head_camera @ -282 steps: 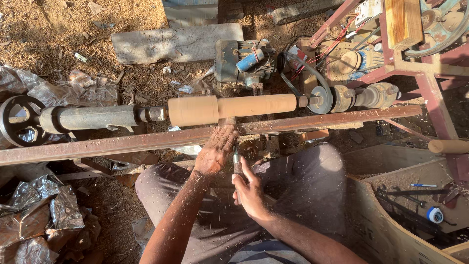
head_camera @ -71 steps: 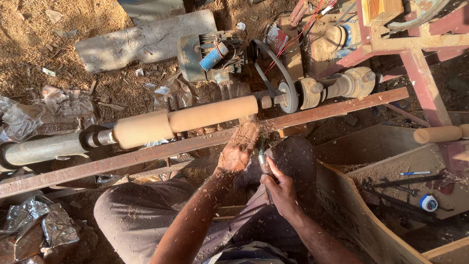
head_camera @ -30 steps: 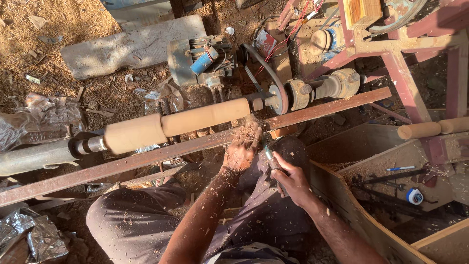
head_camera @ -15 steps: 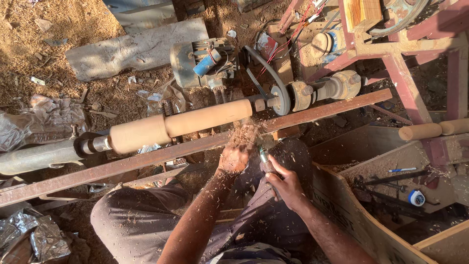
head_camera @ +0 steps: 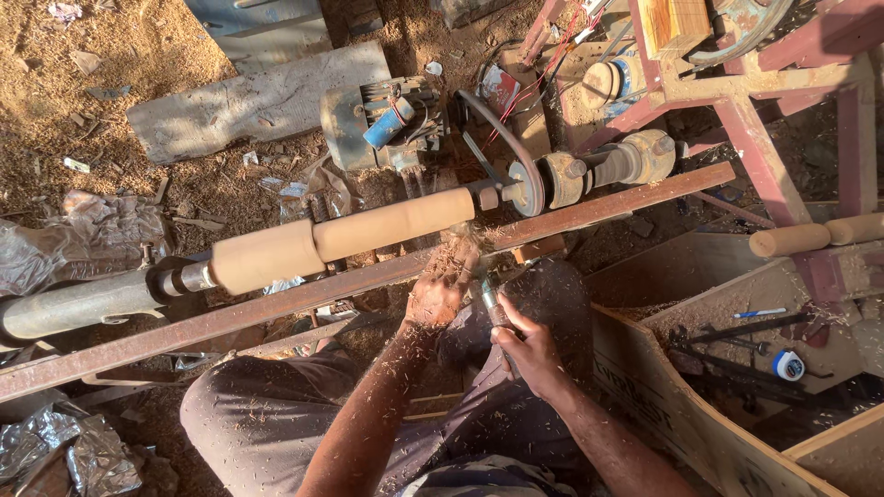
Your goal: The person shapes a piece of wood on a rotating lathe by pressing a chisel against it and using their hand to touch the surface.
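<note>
A pale wooden cylinder is mounted lengthwise on a lathe, thicker at its left part. A rusty steel rest bar runs in front of it. My left hand, dusted with shavings, presses on the bar and the front of a chisel near the cylinder's right end. My right hand grips the chisel's handle just behind. Shavings fly off where the tool tip meets the wood.
An electric motor and a drive belt sit behind the lathe on sawdust-covered ground. A red metal frame stands at right. A wooden box with tools and a small tape measure lies at lower right. Crumpled plastic lies left.
The view has shifted slightly. Both hands with the chisel have stayed at the cylinder's right end, and shavings keep coming off.
</note>
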